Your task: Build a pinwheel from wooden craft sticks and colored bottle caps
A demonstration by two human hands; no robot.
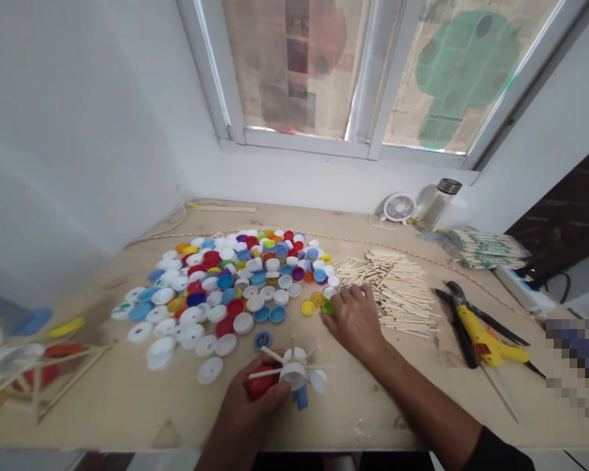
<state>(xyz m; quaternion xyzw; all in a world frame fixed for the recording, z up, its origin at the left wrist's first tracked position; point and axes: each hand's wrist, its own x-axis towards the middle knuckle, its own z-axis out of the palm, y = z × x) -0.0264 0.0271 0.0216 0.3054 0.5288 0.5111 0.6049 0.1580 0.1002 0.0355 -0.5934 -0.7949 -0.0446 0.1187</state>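
Left hand [255, 402] at the near table [127, 399] edge, fingers closed round a red cap on the wheel [293, 374]. Wheel: white cap hub, thin sticks radiating, red, blue and white caps on the tips; it sits just above the board. Right hand [356, 320] lies palm down beside the caps [235, 281], fingers slightly apart, tips at a green cap [328, 307]; can't tell if it is gripped. Judgement: best to hold the wheel by hub or cap, not by the spokes, which look fragile, and pinch the green cap by its rim. Sticks [402, 291] just right of the hand; pliers [459, 320] and glue gun [491, 343] beyond.
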